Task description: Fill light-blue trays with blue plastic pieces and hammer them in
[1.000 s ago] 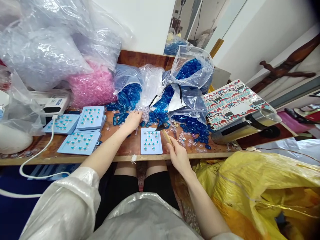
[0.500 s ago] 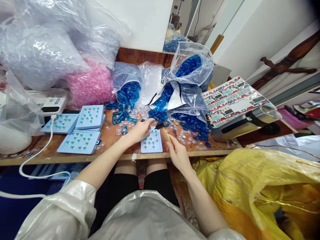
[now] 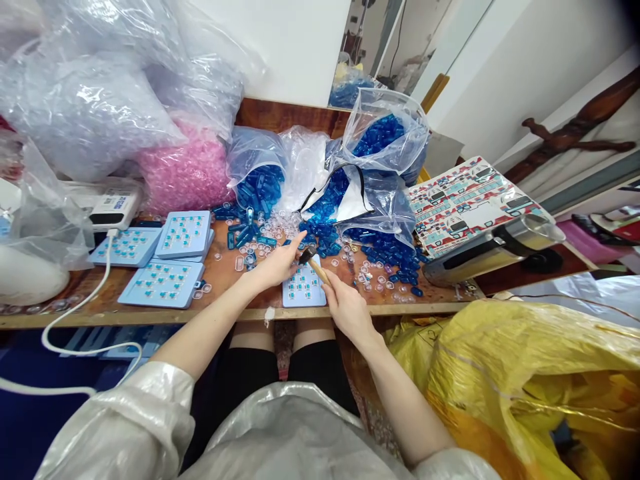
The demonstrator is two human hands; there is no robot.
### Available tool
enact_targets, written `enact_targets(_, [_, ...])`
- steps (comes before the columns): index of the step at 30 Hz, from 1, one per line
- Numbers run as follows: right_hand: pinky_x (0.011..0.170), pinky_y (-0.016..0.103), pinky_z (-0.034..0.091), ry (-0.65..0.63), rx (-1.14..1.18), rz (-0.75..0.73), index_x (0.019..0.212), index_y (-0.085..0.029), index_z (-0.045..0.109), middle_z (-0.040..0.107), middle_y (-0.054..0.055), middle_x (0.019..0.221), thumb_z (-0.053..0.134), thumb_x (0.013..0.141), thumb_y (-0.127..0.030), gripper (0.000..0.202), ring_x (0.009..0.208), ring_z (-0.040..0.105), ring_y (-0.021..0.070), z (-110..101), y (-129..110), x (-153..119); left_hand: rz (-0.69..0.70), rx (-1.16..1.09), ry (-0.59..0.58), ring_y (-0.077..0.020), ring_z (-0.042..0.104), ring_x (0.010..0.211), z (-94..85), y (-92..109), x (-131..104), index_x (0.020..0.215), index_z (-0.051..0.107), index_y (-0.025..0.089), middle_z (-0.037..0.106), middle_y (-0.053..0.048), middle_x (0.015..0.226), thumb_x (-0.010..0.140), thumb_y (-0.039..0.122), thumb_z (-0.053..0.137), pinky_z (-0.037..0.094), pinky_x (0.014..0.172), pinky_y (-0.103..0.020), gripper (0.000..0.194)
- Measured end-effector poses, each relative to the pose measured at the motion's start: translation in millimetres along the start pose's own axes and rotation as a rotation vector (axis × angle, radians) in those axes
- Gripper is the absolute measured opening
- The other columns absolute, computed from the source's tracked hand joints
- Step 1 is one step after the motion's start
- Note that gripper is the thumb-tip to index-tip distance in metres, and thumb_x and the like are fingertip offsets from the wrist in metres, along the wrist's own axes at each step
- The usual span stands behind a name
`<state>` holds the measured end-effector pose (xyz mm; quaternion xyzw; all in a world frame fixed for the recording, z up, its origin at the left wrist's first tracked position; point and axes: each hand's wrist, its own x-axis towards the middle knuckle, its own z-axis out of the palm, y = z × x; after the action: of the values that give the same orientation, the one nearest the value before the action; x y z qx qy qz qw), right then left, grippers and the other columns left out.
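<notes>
A light-blue board (image 3: 303, 301) with rows of small turquoise pieces lies at the table's front edge, between my hands. My right hand (image 3: 346, 300) is closed around the wooden handle of a small hammer (image 3: 317, 268). Its black head is over the board's far left part, close to my left hand's fingertips. My left hand (image 3: 278, 265) rests at the far left corner of the board, one digit raised and the other fingers curled down. What those fingers pinch, if anything, is hidden.
More filled light-blue boards (image 3: 163, 283) are stacked at left beside a white cable (image 3: 103, 280). Loose clear rings and blue plastic pieces (image 3: 390, 257) lie beyond my hands. Behind stand bags of blue and pink parts (image 3: 185, 163). A metal jug (image 3: 475, 257) lies at right, near a yellow sack (image 3: 480, 360).
My right hand has swung the hammer left, so its head moved from the board's far right corner to beside my left hand's fingers. My left hand has stayed nearly in place.
</notes>
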<state>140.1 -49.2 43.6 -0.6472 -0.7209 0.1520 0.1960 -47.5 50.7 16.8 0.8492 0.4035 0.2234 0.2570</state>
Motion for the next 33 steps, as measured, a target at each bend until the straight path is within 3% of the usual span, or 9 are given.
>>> enact_targets(2, [0.077, 0.033, 0.049, 0.005, 0.038, 0.002, 0.129, -0.028, 0.044, 0.066, 0.005, 0.109, 0.037, 0.09, -0.029, 0.04, 0.092, 0.064, 0.0215, 0.4, 3.9, -1.3, 0.007, -0.004, 0.007, -0.0165, 0.057, 0.084, -4.3, -5.6, 4.3, 0.138, 0.017, 0.018, 0.059, -0.004, 0.094, 0.068, 0.007, 0.048, 0.044, 0.079, -0.027, 0.077])
enact_targets(6, [0.083, 0.033, 0.047, 0.127, 0.162, 0.059, 0.129, -0.022, 0.045, 0.063, 0.007, 0.113, 0.034, 0.09, -0.029, 0.041, 0.097, 0.062, 0.0209, -1.4, 11.9, -3.9, -0.001, 0.139, 0.151, -0.0197, 0.054, 0.096, -10.4, -29.6, 28.2, 0.119, 0.048, 0.014, 0.057, -0.009, 0.102, 0.069, 0.002, 0.041, 0.041, 0.089, -0.033, 0.051])
enact_targets(11, [0.08, 0.033, 0.047, 0.101, 0.206, 0.08, 0.126, -0.019, 0.048, 0.065, 0.008, 0.109, 0.035, 0.089, -0.031, 0.041, 0.093, 0.063, 0.0214, -3.6, 17.5, -8.9, 0.036, 0.304, 0.04, -0.023, 0.055, 0.088, -8.2, -46.7, 54.5, 0.092, 0.062, 0.014, 0.058, -0.011, 0.086, 0.074, 0.005, 0.043, 0.042, 0.085, -0.037, 0.029])
enact_targets(14, [0.077, 0.033, 0.047, 0.093, 0.206, 0.106, 0.126, -0.019, 0.048, 0.067, 0.008, 0.104, 0.035, 0.089, -0.031, 0.041, 0.088, 0.064, 0.0213, -1.9, 22.4, -12.0, 0.027, 0.369, 0.063, -0.0229, 0.055, 0.087, -4.9, -42.6, 52.5, 0.087, 0.062, 0.013, 0.058, -0.011, 0.083, 0.076, 0.007, 0.043, 0.042, 0.083, -0.036, 0.024])
enact_targets(19, [0.077, 0.032, 0.047, 0.126, 0.23, 0.095, 0.126, -0.02, 0.048, 0.066, 0.007, 0.105, 0.035, 0.089, -0.031, 0.042, 0.085, 0.063, 0.02, 2.2, 29.9, -14.2, 0.08, 0.355, 0.052, -0.0212, 0.054, 0.092, -1.0, -40.5, 42.7, 0.104, 0.059, 0.017, 0.059, -0.01, 0.096, 0.077, 0.01, 0.045, 0.041, 0.086, -0.035, 0.031])
enact_targets(22, [0.072, 0.03, 0.047, 0.105, 0.231, 0.104, 0.126, -0.02, 0.049, 0.068, 0.006, 0.098, 0.035, 0.089, -0.032, 0.041, 0.08, 0.064, 0.0197, 1.9, 28.5, -14.9, 0.052, 0.362, -0.034, -0.0207, 0.056, 0.081, -2.1, -42.0, 43.6, 0.093, 0.062, 0.017, 0.059, -0.009, 0.088, 0.078, 0.013, 0.047, 0.044, 0.076, -0.032, 0.021])
enact_targets(24, [0.07, 0.03, 0.047, 0.089, 0.23, 0.111, 0.125, -0.019, 0.05, 0.069, 0.006, 0.093, 0.035, 0.089, -0.033, 0.041, 0.078, 0.064, 0.02, 0.9, 26.6, -16.0, 0.029, 0.343, -0.015, -0.0206, 0.056, 0.077, -4.2, -39.6, 44.3, 0.086, 0.062, 0.016, 0.058, -0.009, 0.084, 0.079, 0.013, 0.046, 0.044, 0.072, -0.032, 0.018])
enact_targets(29, [0.07, 0.03, 0.047, 0.084, 0.228, 0.12, 0.126, -0.019, 0.049, 0.069, 0.006, 0.088, 0.035, 0.089, -0.033, 0.042, 0.076, 0.063, 0.0202, -1.0, 26.9, -19.0, 0.018, 0.117, 0.188, -0.0162, 0.055, 0.076, -3.5, -15.6, 36.0, 0.081, 0.057, 0.015, 0.057, -0.005, 0.081, 0.077, 0.012, 0.048, 0.043, 0.073, -0.028, 0.011])
enact_targets(33, [0.069, 0.03, 0.047, 0.099, 0.226, 0.134, 0.127, -0.02, 0.048, 0.068, 0.006, 0.092, 0.035, 0.089, -0.032, 0.042, 0.077, 0.063, 0.0197, -0.7, 27.9, -19.4, 0.103, 0.131, 0.137, -0.0159, 0.054, 0.079, 9.1, 4.8, 22.0, 0.082, 0.055, 0.016, 0.057, -0.005, 0.085, 0.079, 0.012, 0.048, 0.043, 0.075, -0.028, 0.009])
